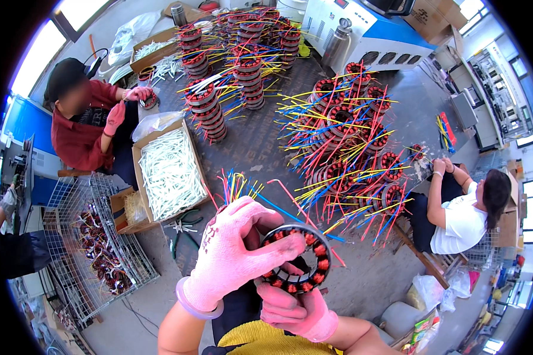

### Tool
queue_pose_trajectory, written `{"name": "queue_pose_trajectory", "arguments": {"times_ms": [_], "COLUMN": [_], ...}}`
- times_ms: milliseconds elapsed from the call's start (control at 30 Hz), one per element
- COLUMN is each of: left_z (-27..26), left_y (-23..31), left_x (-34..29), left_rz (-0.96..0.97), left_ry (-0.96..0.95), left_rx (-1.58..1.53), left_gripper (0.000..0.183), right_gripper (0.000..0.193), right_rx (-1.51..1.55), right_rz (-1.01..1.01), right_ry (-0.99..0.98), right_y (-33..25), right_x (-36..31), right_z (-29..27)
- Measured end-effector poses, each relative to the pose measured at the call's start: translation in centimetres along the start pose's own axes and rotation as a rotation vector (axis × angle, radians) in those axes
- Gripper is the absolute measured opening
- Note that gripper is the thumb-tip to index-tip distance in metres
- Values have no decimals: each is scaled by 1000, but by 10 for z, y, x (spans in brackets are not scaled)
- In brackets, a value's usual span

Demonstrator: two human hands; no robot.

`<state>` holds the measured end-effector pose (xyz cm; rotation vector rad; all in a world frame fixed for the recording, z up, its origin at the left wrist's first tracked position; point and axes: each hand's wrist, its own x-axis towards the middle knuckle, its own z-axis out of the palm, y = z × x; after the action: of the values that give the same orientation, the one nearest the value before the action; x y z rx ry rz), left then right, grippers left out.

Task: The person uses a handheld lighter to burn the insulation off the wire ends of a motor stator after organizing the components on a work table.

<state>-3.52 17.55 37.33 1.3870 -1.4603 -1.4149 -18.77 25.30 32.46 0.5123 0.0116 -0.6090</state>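
Left hand [231, 248], pink glove: mostly closed on a stator [321, 261], thumb across its face, index bent near the upper-left rim, other fingertips hidden. Right hand [296, 313], also gloved: fingers curled in at the stator's lower edge, helping hold it; thumb hard to make out. Stator is tilted, red coils showing, between the two hands. Leads [237, 184] in red, yellow and blue fan out past the left knuckles.

Left of the left hand: pliers [185, 223] nearby, then a box [198, 163] of white tubes [170, 174] up-left. Mesh basket [127, 236] farther left. Beyond both hands: table [251, 148] with stator stacks [210, 112] ahead; a wired cluster [343, 118] up-right. Well apart from the hands: co-worker in red [86, 127] up-left, co-worker in white [462, 213] to the right.
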Motion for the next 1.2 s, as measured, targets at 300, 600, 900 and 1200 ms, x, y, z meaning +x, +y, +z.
{"name": "queue_pose_trajectory", "arguments": {"times_ms": [300,600,900,1200], "left_z": [-7,-3,-1,3], "left_y": [-9,-17,-21,-19], "left_x": [5,7,8,4], "left_rz": [153,109,72,-16], "left_ry": [-55,-73,-98,-97], "left_rx": [263,113,-92,-302], "left_gripper": [7,20,35,51], "right_gripper": [43,40,42,45], "right_rx": [37,123,53,-56], "right_rz": [20,28,45,33], "right_ry": [74,62,-11,42], "right_y": [3,3,-4,-12], "right_x": [-8,-11,-8,-10], "right_z": [-11,-2,-1,-2]}}
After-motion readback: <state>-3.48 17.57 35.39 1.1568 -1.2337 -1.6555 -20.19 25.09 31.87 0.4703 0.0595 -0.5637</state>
